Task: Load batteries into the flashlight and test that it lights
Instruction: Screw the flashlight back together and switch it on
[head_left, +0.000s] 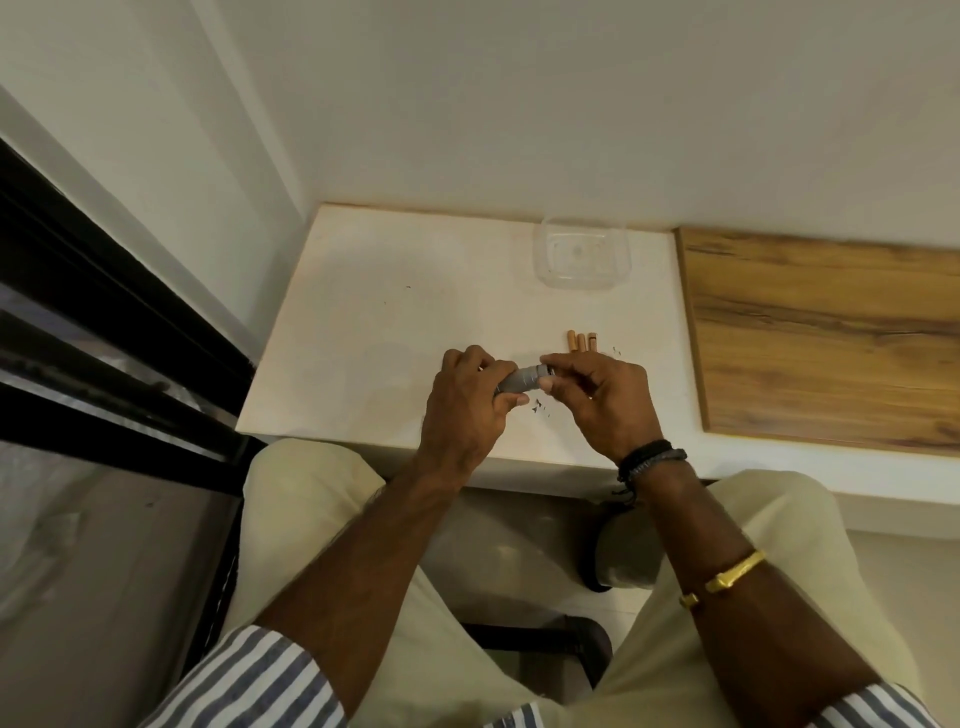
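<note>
A small grey flashlight (522, 379) lies level between both hands, just above the white table top (374, 312). My left hand (467, 405) wraps around its left part, so that end is hidden. My right hand (602, 395) pinches the flashlight's right end with thumb and fingertips. Three copper-coloured batteries (581, 340) lie side by side on the table just beyond my right hand, their near ends hidden by my fingers.
A clear plastic tray (582, 254) stands at the back of the table near the wall. A wooden board (821, 332) covers the surface to the right. Small dark specks lie under my hands. A black window frame (104, 322) runs along the left.
</note>
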